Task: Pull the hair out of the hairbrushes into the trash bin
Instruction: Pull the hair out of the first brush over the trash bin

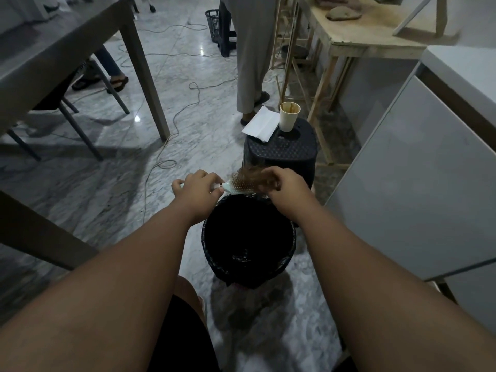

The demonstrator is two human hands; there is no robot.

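Two hands: both closed, working above the trash bin (248, 238)
Left hand (197, 190): fingers wrapped around the handle of the pale hairbrush (237, 187)
Right hand (285, 187): fingertips pinched on the brown hair (251, 177) tangled in the bristles
Trash bin: black-lined, on the floor just below the brush
Behind: dark stool (281, 149) bearing a paper cup (289, 116)

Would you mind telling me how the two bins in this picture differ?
The near bin stands under the hands and has a black liner and solid walls; the far bin, across the floor, has open mesh walls and no visible liner. The near bin looks much larger in frame. Both are dark and upright.
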